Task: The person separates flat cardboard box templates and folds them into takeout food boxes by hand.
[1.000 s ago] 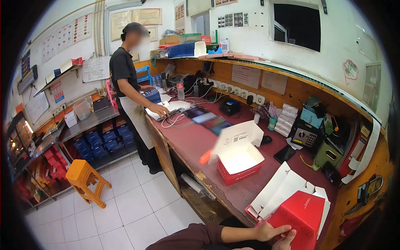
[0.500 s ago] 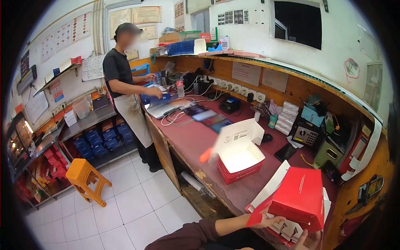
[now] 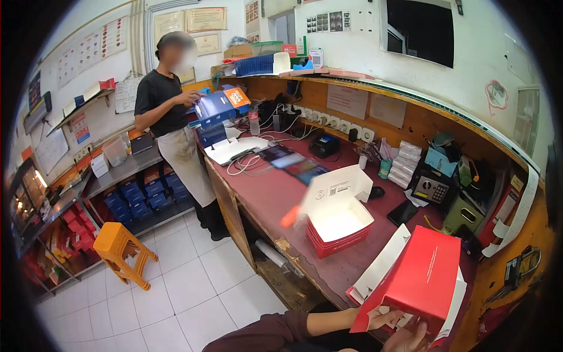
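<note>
A partly folded red carton (image 3: 427, 270) is held at the lower right, above flat white-and-red cartons (image 3: 381, 264). My left hand (image 3: 384, 318) has its fingers round the carton's lower left edge. At the bottom right my right hand (image 3: 409, 337) grips the carton's lower edge, with part of its fingers under the flaps. Beyond them an open red box (image 3: 339, 222) with a white inside and a raised lid stands on the dark red table (image 3: 264, 190).
Across the table a co-worker (image 3: 167, 105) holds a blue-and-orange box (image 3: 220, 107). An orange stool (image 3: 120, 252) stands on the tiled floor. A phone (image 3: 402, 213), a small safe (image 3: 431, 189) and stacked white packs (image 3: 406, 164) lie at the right, and cables run along the back.
The red carton has been turned and lifted in my hands, and its side now faces up. The co-worker has leaned back and raised a blue-and-orange box.
</note>
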